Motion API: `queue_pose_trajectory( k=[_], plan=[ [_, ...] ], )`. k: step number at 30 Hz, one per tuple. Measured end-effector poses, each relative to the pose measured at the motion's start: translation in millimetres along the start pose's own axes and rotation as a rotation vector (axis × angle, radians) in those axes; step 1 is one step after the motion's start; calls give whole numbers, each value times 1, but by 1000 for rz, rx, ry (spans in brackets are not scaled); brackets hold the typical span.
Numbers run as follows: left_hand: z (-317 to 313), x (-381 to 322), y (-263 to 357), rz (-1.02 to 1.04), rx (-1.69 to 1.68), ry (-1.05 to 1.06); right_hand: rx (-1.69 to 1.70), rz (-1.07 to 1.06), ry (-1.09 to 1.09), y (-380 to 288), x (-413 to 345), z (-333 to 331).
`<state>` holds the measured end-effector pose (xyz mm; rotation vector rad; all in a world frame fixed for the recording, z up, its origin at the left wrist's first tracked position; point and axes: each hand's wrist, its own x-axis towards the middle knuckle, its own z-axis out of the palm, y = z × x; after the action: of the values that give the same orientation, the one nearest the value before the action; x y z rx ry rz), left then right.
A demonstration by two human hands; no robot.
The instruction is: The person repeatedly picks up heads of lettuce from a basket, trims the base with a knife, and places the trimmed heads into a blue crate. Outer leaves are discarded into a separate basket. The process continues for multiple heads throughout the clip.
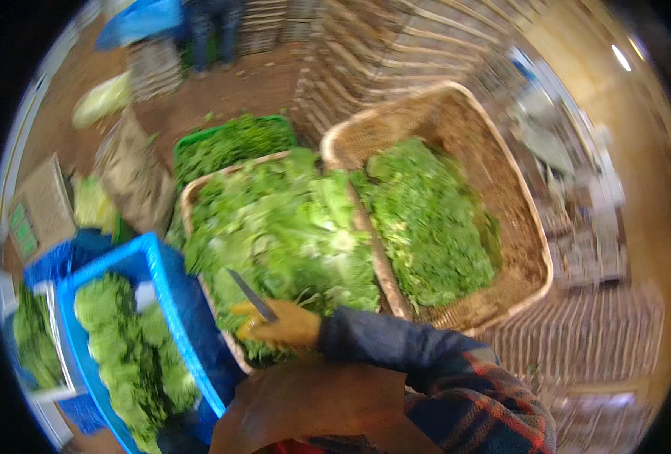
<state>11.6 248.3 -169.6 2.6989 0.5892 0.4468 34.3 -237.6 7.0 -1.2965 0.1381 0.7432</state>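
My right hand (pixel 281 323), in a yellow-orange glove, is closed around a knife (pixel 250 294) whose blade points up and left. It is over the near left part of a crate (pixel 189 196) heaped with leafy green lettuce (pixel 279 227). Left of it stands a blue-lined crate (pixel 168 306) holding frilly lettuce heads (pixel 114 340). To the right is a large tan plastic basket (pixel 517 227), partly filled with loose green leaves (pixel 432 227). My left hand is out of view; a dark shape at the bottom of the blue-lined crate is unclear.
A green crate of leaves (pixel 239 139) stands behind the lettuce crate. Further off are a brown sack (pixel 134 176), a cardboard box (pixel 40 210) and tall stacks of slatted crates (pixel 381 51). Another person's legs (pixel 213 34) show at the top left.
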Motion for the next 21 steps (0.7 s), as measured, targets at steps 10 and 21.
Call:
queue_pose_trajectory(
  k=[10,21],
  plan=[
    [27,-15,73,4,29,-176,477,-208,378,80,-138,-79],
    [66,-121,482,1187,-326,-542,165,-553,1212,169,-11,-172]
  ],
)
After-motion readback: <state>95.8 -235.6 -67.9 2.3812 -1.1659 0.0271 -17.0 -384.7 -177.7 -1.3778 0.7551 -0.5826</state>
